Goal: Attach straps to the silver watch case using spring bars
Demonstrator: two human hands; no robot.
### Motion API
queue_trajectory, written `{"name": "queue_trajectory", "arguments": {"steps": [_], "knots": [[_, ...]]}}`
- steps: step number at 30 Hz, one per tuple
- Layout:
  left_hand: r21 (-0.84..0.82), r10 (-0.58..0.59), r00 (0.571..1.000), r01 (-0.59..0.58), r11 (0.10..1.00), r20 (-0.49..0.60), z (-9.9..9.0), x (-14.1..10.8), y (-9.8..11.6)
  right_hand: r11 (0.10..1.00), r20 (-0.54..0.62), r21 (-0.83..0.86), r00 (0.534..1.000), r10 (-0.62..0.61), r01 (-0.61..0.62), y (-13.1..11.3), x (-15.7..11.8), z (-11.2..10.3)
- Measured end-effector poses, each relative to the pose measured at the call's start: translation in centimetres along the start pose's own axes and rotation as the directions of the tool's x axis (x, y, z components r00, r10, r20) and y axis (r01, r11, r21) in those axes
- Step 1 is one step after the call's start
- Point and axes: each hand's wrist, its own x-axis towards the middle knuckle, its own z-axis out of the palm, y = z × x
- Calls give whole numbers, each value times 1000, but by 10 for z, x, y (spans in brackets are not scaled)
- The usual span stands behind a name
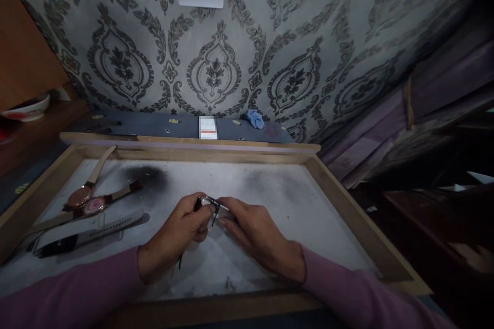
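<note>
My left hand (182, 223) is closed around a small wristwatch (208, 200) with a black strap, holding it above the white bottom of a shallow wooden tray (270, 257). A thin dark end of the strap hangs below that hand. At the watch's right side, my right hand (257, 229) is closed, with thumb and fingers pinching close to the strap. A slim pale piece shows between those fingers, but its kind cannot be made out. The fingers hide much of the watch.
Several other watches lie at the tray's left: a rose-gold one (80, 196), a pink-faced one (94, 206) and a white-strapped one (77, 234). Raised wooden edges surround the tray. Behind it are a small white box (208, 127) and a crumpled blue cloth (255, 119).
</note>
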Motion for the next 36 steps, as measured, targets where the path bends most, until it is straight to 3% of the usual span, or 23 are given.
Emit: {"name": "queue_trajectory", "arguments": {"steps": [11, 22, 36], "knots": [[-34, 5, 1000, -5, 999, 18, 0, -1, -2, 993, 20, -116, 1000, 15, -13, -2, 2, 1], [-53, 33, 998, -30, 998, 61, -2, 0, -4, 996, -18, -80, 999, -36, 35, -2, 1, -2], [-5, 56, 993, -55, 998, 106, -4, 0, -1, 983, -15, -164, 996, -83, 80, 3, 0, -4]]}}
